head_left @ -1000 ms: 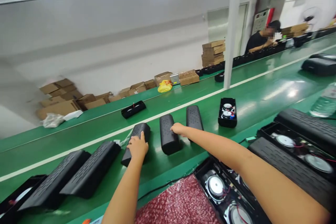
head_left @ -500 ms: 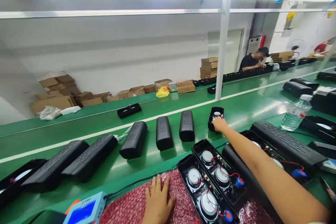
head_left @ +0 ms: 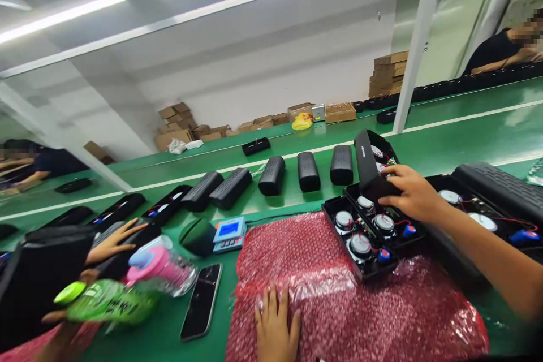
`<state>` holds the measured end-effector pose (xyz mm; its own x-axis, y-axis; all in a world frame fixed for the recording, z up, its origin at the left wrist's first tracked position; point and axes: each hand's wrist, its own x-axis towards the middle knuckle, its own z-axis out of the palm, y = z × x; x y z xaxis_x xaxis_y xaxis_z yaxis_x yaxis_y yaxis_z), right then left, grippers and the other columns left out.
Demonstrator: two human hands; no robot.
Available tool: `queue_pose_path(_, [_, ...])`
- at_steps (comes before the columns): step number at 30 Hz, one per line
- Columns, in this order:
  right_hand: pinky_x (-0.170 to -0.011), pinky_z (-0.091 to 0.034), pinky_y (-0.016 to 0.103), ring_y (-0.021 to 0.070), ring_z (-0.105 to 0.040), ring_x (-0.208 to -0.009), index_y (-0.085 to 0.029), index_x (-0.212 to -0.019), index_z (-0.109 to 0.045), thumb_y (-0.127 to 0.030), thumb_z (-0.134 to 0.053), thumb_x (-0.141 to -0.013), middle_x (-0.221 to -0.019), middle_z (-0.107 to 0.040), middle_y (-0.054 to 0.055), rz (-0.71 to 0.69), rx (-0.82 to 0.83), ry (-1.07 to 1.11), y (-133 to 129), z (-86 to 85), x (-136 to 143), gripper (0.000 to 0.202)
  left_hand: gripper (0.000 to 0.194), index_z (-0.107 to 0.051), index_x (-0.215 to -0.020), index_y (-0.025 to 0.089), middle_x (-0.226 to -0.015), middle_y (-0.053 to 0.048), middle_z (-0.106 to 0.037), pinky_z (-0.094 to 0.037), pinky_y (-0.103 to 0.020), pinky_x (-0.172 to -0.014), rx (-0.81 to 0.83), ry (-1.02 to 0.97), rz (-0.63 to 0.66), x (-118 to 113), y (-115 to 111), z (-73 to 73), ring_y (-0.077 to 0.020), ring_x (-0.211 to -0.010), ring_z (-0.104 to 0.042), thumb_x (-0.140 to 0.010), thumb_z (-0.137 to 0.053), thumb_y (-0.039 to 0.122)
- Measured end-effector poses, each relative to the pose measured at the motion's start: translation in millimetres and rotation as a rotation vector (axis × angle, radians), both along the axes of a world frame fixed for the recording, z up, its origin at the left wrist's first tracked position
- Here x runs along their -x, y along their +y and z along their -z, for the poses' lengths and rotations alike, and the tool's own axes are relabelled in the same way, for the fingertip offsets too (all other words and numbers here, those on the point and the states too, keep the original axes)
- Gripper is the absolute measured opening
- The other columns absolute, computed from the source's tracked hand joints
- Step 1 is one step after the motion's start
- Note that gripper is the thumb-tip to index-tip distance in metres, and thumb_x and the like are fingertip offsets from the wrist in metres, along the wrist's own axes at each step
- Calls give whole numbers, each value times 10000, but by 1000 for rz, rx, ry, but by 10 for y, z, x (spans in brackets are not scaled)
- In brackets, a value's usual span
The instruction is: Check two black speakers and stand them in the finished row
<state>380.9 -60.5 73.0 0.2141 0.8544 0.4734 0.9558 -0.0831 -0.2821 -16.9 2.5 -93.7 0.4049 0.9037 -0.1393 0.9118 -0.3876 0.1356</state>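
Observation:
My left hand point(head_left: 276, 322) lies flat on pink bubble wrap point(head_left: 280, 249) with its fingers spread. To the right, my right hand point(head_left: 407, 189) grips a black speaker housing point(head_left: 368, 167) by its near end, tilted up above the bench. Round drivers and red wires show inside that housing. Just below it, two open housings point(head_left: 360, 271) lie side by side on the wrap, with silver drivers, red wires and blue parts inside. Another open housing point(head_left: 487, 223) is beneath my right forearm.
Closed black housings point(head_left: 308, 171) line the green conveyor point(head_left: 288, 201). A blue-screen device point(head_left: 229, 233), a phone point(head_left: 202, 301), a green bottle point(head_left: 112, 301) and a pink-lidded bottle point(head_left: 163, 268) are at left, beside another person's hands point(head_left: 116, 242). More people sit across the line.
My right hand has lifted the housing off the conveyor and brought it nearer. The view has swung left and down, showing the phone, bottles and a neighbour's hands. My left hand still rests on the wrap.

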Motion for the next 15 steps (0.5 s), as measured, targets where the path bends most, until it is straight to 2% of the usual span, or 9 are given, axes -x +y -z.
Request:
queue_pose_path(1, [-963,-401,424,293,-495,-1066,-195,-804,-664,-237,-696,-714,-1118,-542,83,-108,-102,21,-99,48,282,104,542,-401,-1400,199,-1518,-112,-270,-152,-514,-1140,-5,-69,-2,46,-63,28,-303,-1417,-185,-876,-389,339])
queue_pose_path(3, [-938,-416,449,295,-500,-1044,-194,-799,-655,-237,-645,-732,-1109,-541,90,-267,-188,93,-203,184,822,80,526,-462,-1365,185,-1493,-120,-333,-153,-508,-1144,-22,-207,-1,88,-144,36,-306,-1408,-216,-862,-420,331])
queue_pose_path(5, [-926,-435,421,279,-503,-1041,-185,-781,-639,-186,-635,-708,-1112,-537,90,-341,-159,127,-186,376,1307,73,517,-500,-1337,180,-1477,-128,-365,-170,-516,-1137,-38,-293,-5,89,-178,16,-315,-1394,-248,-847,-449,334])
queue_pose_path(8, [-918,-454,349,252,-511,-1040,-170,-767,-628,-84,-631,-644,-1099,-546,92,-381,-66,121,-19,736,1901,150,510,-545,-1296,181,-1451,-121,-409,-189,-500,-1136,-67,-375,-20,94,-205,9,-314,-1369,-297,-815,-503,342])
queue_pose_path(10, [-905,-462,342,256,-522,-1024,-160,-753,-630,-33,-604,-613,-1074,-558,106,-383,-5,89,118,970,2206,191,490,-555,-1279,150,-1399,-126,-478,-225,-457,-1135,-102,-451,-61,129,-223,40,-287,-1333,-363,-817,-486,299])
queue_pose_path(12, [-884,-467,394,288,-539,-987,-155,-721,-632,-3,-574,-586,-1031,-579,125,-384,57,23,238,1150,2434,212,456,-556,-1256,108,-1312,-139,-556,-301,-405,-1104,-146,-535,-141,183,-233,90,-248,-1256,-458,-847,-396,231])
queue_pose_path(15, [-915,-429,497,357,-522,-1028,-142,-735,-653,18,-583,-550,-1066,-582,175,-418,116,-95,334,1285,2632,255,439,-576,-1187,100,-1200,-144,-618,-397,-358,-1022,-190,-650,-264,262,-228,154,-214,-1138,-543,-866,-285,169])
